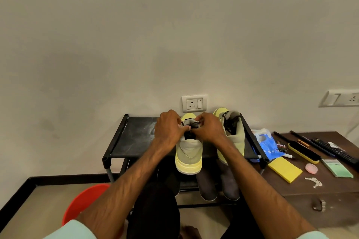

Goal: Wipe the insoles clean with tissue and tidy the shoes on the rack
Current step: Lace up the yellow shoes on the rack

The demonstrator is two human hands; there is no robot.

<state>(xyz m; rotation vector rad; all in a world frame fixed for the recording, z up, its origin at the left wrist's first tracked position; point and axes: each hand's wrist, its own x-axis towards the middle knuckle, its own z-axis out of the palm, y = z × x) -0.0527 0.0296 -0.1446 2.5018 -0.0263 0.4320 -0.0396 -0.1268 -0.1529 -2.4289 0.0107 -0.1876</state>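
The left sneaker and the right sneaker are coloured sage green with pale yellow soles and black laces. The shoe rack is finished black, the bucket red.

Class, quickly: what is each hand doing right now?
Left hand: closed, pinching the black laces of the yellow shoe.
Right hand: closed, pinching the same laces.

Only legible text: white "Cherr…" on the dark tin on the table, letters partly cut off. Other print there is too small to read.
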